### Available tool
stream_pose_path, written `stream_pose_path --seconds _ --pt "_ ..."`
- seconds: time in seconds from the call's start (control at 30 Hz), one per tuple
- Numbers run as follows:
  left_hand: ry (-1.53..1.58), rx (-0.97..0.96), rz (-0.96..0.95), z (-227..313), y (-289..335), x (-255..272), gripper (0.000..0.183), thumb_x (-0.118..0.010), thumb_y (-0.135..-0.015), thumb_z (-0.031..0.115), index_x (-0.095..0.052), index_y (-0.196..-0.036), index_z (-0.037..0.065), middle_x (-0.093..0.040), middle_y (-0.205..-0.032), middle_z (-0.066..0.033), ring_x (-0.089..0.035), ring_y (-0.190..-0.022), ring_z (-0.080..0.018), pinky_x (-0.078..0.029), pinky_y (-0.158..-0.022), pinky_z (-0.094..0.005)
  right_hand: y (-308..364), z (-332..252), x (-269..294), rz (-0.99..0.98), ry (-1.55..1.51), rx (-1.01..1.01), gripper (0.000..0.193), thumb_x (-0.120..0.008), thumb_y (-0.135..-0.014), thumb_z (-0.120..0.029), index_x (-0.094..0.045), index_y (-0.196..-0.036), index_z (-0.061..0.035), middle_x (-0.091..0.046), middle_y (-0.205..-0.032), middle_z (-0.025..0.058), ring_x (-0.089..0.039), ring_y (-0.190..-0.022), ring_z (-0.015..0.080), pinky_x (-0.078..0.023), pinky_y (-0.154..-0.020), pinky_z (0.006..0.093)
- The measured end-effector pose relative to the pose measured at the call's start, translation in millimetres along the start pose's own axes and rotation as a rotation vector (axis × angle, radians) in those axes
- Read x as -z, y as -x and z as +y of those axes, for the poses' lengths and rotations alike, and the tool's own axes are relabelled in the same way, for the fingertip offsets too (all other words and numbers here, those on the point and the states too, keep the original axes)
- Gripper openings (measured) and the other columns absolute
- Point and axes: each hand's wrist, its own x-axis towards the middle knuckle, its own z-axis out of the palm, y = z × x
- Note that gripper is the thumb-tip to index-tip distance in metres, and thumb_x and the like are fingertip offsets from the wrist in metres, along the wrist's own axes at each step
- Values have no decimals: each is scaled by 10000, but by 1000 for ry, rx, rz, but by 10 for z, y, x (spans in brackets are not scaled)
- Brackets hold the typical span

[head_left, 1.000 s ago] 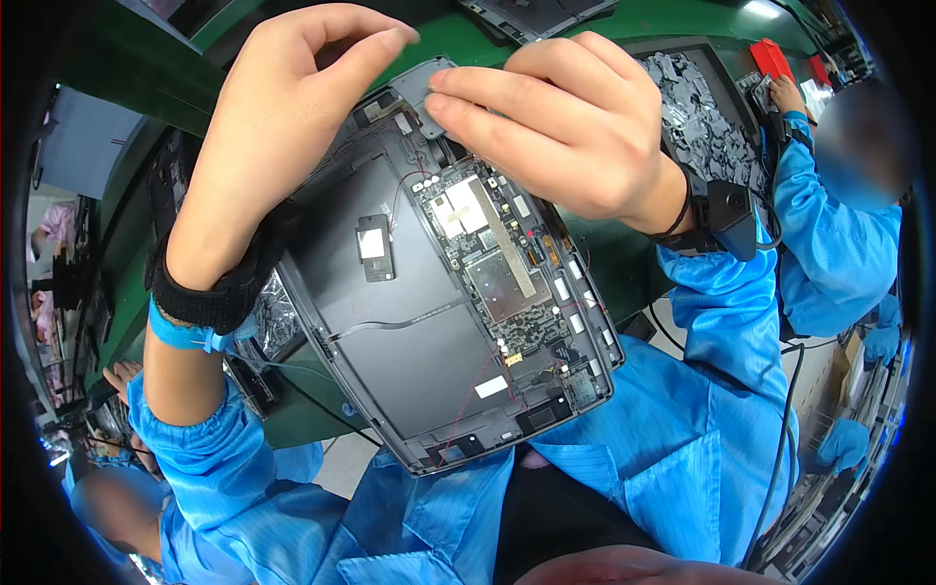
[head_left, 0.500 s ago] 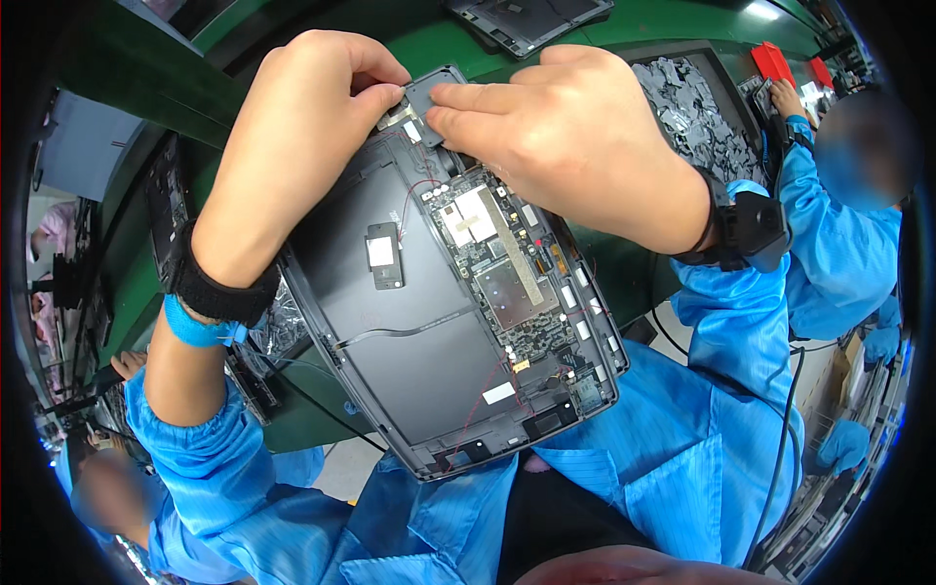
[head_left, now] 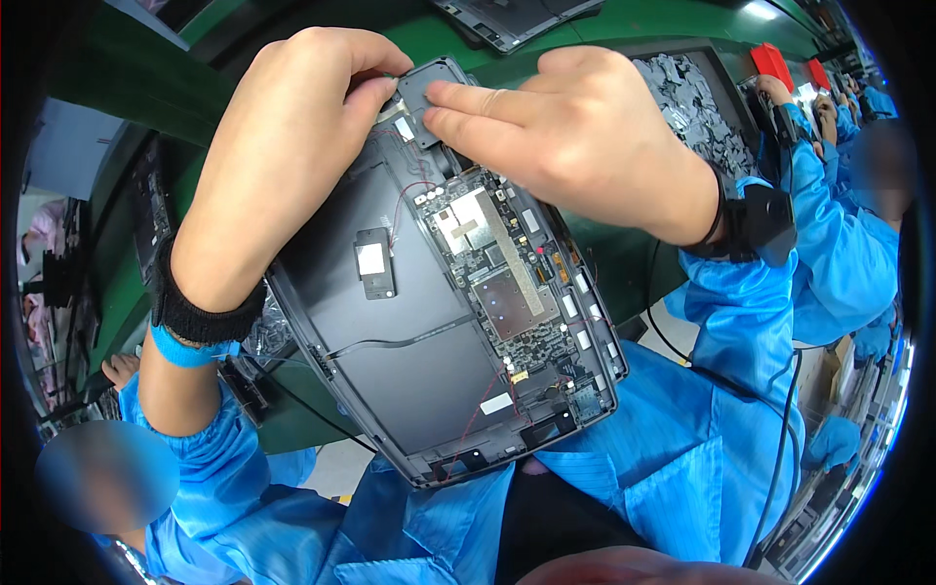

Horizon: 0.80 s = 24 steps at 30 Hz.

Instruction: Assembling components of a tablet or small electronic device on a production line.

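An opened tablet shell (head_left: pixel 390 400) lies tilted before me, its dark inner side up. A green circuit board (head_left: pixel 502 283) runs along its right part. A small black oblong speaker-like part (head_left: pixel 374 263) with a white label and a thin red wire lies loose on the shell. At the far corner my left hand (head_left: pixel 302 146) is closed, thumb and forefinger pinching the shell's edge. My right hand (head_left: pixel 575 136) has two fingers stretched flat on a dark grey plate (head_left: pixel 423 90) at that corner. Its other fingers are curled, its thumb hidden.
A tray of grey flat pieces (head_left: pixel 682 117) stands far right on the green bench (head_left: pixel 409 29). Another dark shell (head_left: pixel 507 19) lies at the back. Red bins (head_left: pixel 772 68) and people in blue coats (head_left: pixel 843 263) are to the right. Black cables (head_left: pixel 312 409) hang near both forearms.
The tablet shell has shifted slightly left, and my left hand and forearm have moved left with it. Both hands keep their places at the far corner.
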Motion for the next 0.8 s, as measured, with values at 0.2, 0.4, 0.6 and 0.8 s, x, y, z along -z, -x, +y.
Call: stream_pose_path --seconds 0.2,0.4,0.6,0.8 --pt "-59 -47 -3 -9 16 10 180 -603 -866 39 -673 -1007 -48 -677 -899 -163 -669 -823 -272 -508 -744 -316 -2 -107 38 -29 79 -24 248 -668 -699 -147 -712 -939 -105 -729 -999 20 -559 -515 98 -397 -486 265" --pt "-77 -43 -3 12 3 -89 157 -600 -860 35 -673 -976 -42 -668 -900 -169 -657 -817 -312 -504 -735 -341 81 76 36 -85 15 57 236 -655 -712 -141 -706 -938 -99 -729 -1010 16 -575 -529 117 -412 -497 273" --pt "-126 -27 24 -11 -26 -113 153 -602 -852 35 -675 -969 -32 -667 -920 -176 -648 -832 -339 -505 -743 -364 -57 -41 91 -275 -56 -6 328 -649 -676 -121 -708 -975 1 -716 -1012 136 -623 -559 224 -473 -518 305" --pt "-204 -196 -38 -138 -71 -151 184 -596 -873 62 -664 -1015 -34 -669 -951 -179 -647 -881 -343 -501 -793 -360 -55 73 -29 -316 -195 -41 363 -658 -711 -164 -695 -987 68 -708 -947 189 -658 -572 280 -525 -544 364"
